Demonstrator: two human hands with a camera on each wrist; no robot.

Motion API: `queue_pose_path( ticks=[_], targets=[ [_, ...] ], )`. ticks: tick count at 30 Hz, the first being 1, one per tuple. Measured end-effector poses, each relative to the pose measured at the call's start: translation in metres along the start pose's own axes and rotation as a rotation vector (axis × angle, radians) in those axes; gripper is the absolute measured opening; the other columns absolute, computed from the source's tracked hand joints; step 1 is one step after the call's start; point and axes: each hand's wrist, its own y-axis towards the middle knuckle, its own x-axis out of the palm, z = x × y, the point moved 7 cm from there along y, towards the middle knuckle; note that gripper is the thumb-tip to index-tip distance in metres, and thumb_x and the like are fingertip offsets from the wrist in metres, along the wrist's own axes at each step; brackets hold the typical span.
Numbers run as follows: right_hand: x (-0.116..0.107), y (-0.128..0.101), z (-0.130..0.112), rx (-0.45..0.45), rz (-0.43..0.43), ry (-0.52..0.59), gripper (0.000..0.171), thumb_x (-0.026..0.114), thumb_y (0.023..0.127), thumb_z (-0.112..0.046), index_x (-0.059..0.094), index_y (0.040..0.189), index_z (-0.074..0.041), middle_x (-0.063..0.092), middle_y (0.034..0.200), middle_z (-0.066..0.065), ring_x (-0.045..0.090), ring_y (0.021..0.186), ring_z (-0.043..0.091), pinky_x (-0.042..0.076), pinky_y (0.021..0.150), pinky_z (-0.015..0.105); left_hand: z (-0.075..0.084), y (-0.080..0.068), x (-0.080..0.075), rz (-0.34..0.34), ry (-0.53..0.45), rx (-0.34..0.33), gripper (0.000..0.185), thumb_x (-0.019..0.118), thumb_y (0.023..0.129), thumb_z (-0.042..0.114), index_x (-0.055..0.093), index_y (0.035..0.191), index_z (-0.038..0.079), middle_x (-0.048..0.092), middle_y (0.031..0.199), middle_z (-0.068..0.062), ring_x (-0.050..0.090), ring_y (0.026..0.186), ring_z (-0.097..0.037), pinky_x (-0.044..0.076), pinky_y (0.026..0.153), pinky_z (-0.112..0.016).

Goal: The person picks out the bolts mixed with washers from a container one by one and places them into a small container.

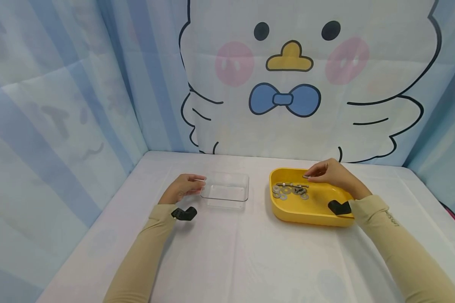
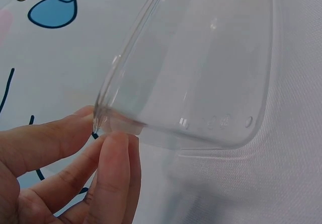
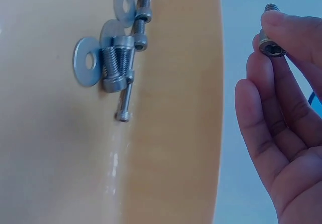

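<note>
Left hand pinches the near left corner of the clear tub, which rests on the counter. Right hand hovers over the yellow tray's far rim, fingertips grasping a bolt by its socket head. Washers and more bolts lie loose in the tray, well apart from the tub. The tub appears tilted in the left wrist view, though distortion may account for that
</note>
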Motion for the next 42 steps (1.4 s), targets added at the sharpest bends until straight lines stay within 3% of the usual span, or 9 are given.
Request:
queue_pose_path(
  ticks=[15,24,35,42],
  targets=[
    [0.0,0.006,-0.017,-0.007,0.015,0.029,0.025,0.07,0.084,-0.014,0.07,0.105,0.0,0.068,0.107,0.019,0.065,0.088,0.021,0.056,0.075,0.024,0.001,0.0,-0.001,0.016,-0.014,-0.018,0.045,0.062,0.09,0.01,0.05,0.132,-0.001,0.053,0.131,-0.016,0.057,0.084,-0.006,0.052,0.074,-0.015],
    [0.003,0.012,-0.03,-0.025,0.007,0.033,0.022,0.07,0.085,-0.011,0.071,0.104,0.0,0.069,0.106,0.018,0.064,0.086,0.019,0.055,0.073,0.019,0.001,0.0,-0.001,0.015,-0.011,-0.017,0.044,0.061,0.091,0.01,0.05,0.133,0.0,0.053,0.13,-0.016,0.058,0.085,-0.006,0.052,0.074,-0.015],
    [0.006,0.018,-0.042,-0.026,0.001,0.036,0.023,0.068,0.085,-0.01,0.07,0.105,0.0,0.069,0.106,0.018,0.064,0.092,0.029,0.056,0.077,0.024,0.002,0.001,-0.001,0.024,-0.015,-0.024,0.044,0.06,0.091,0.008,0.049,0.133,-0.001,0.052,0.132,-0.017,0.058,0.084,-0.005,0.052,0.072,-0.015],
    [0.007,0.025,-0.052,-0.06,-0.001,0.021,0.021,0.07,0.084,-0.01,0.072,0.103,-0.002,0.07,0.103,0.015,0.064,0.089,0.023,0.055,0.076,0.021,0.001,0.001,0.0,0.02,-0.009,-0.026,0.045,0.06,0.092,0.009,0.049,0.134,-0.001,0.05,0.134,-0.018,0.057,0.086,-0.006,0.052,0.074,-0.014]
  ],
)
